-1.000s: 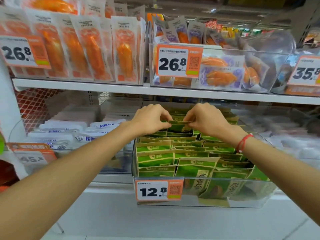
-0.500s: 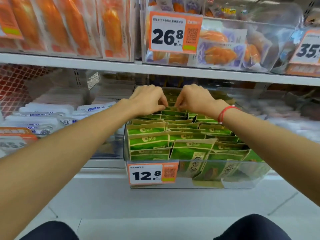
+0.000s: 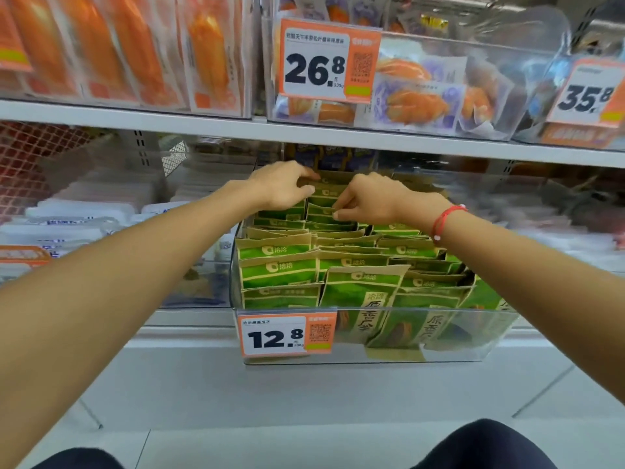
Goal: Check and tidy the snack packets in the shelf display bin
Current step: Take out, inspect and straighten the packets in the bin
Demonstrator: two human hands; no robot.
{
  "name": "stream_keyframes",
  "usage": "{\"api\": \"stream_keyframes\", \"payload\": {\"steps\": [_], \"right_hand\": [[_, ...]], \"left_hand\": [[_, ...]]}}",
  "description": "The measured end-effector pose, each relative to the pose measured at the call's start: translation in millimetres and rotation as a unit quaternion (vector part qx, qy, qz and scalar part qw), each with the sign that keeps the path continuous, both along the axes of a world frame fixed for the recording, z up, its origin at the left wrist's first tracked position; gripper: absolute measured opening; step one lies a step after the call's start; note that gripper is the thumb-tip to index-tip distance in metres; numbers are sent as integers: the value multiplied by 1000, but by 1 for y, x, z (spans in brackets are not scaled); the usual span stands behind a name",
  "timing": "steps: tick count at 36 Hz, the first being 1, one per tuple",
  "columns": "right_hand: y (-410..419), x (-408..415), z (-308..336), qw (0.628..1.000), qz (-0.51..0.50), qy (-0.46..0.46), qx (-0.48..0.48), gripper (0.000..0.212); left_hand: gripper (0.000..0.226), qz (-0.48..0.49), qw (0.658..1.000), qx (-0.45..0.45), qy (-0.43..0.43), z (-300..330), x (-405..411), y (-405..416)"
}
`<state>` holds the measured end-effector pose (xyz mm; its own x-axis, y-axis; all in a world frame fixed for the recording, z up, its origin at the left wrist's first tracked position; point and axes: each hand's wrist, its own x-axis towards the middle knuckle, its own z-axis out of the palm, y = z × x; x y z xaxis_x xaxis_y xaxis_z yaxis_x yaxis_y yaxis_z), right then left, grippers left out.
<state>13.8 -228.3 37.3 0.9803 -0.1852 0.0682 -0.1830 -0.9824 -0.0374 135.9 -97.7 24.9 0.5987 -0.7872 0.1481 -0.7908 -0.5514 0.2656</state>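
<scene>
The clear display bin (image 3: 372, 357) sits on the lower shelf and holds green snack packets (image 3: 338, 262) standing on edge in rows that run from the front wall to the back. Each packet's long axis lies left to right, across the bin.

Both hands work at the rear rows, under the upper shelf (image 3: 304, 133). The left hand (image 3: 284, 187) pinches the top edge of a rear packet (image 3: 326, 192) between thumb and fingers. The right hand (image 3: 368, 201) pinches a packet top one row nearer the front. The two hands are just beside each other, the left slightly deeper.

The front rows lie directly toward the person from both hands. Some front packets lean sideways and probably need straightening.
</scene>
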Motion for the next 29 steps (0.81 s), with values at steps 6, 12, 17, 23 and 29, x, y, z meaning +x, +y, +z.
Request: {"api": "stream_keyframes", "payload": {"steps": [6,12,17,23,29], "right_hand": [[-20,-32,-3,992,-5,-127,19,43],[-24,-34,-19,992,-106,61,43,73],[-27,-30,-22,989,-107,92,43,69],[-29,-30,-23,989,-103,99,40,68],[-27,-33,-21,989,-108,79,59,71]], "left_hand": [[42,18,998,21,-55,8,-4,-12],[19,42,995,-33,-79,5,-8,-14],[20,56,992,-94,-67,3,-10,-5],[19,49,985,-163,-28,0,-21,9],[16,25,970,-239,-24,7,-37,22]]}}
